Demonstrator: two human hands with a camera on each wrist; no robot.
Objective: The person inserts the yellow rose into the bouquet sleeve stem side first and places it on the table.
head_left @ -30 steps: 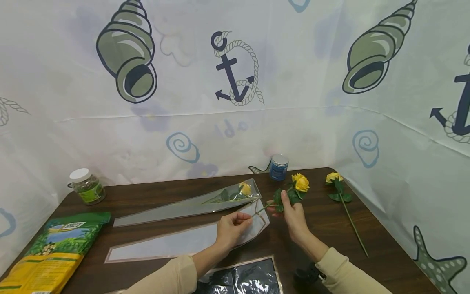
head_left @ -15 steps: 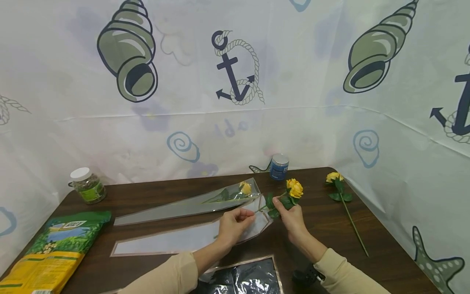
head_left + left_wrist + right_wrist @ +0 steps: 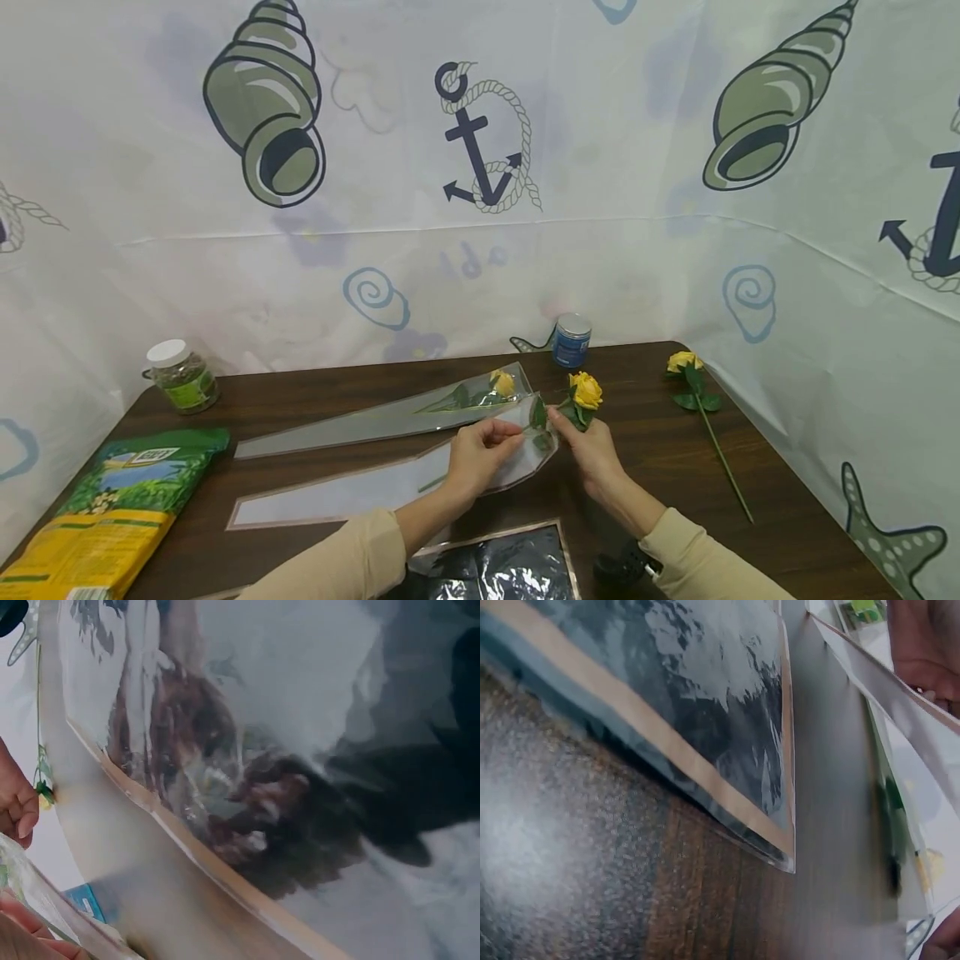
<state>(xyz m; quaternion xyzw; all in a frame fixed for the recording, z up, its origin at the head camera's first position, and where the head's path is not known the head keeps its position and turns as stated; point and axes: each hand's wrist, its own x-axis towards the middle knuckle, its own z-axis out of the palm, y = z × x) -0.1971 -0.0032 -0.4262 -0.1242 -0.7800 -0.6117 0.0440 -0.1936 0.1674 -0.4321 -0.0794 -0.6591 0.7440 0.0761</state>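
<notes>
In the head view a yellow rose [image 3: 586, 390] lies partly inside a long pale sleeve [image 3: 330, 496], its bloom outside the mouth and its stem tip showing through the film. My left hand [image 3: 480, 458] pinches the sleeve's upper edge near the mouth. With thumb and fingers my right hand [image 3: 596, 458] holds the rose just below the bloom, at the sleeve's mouth. Behind them rests a clear sleeve [image 3: 330, 431] with another yellow rose [image 3: 502, 383] in it. In the left wrist view only part of the left hand [image 3: 34, 934] shows, at the lower left corner.
A loose rose [image 3: 712, 433] lies on the table's right side. At the back stands a blue can [image 3: 572, 342], and a lidded jar [image 3: 183, 379] is at the left. A green-yellow bag [image 3: 112, 517] lies front left. Near the front edge is a black glossy pack [image 3: 498, 567].
The rose and my right hand have moved left and slightly down, and the stem and lower leaves are now farther inside the sleeve. My left hand has barely moved.
</notes>
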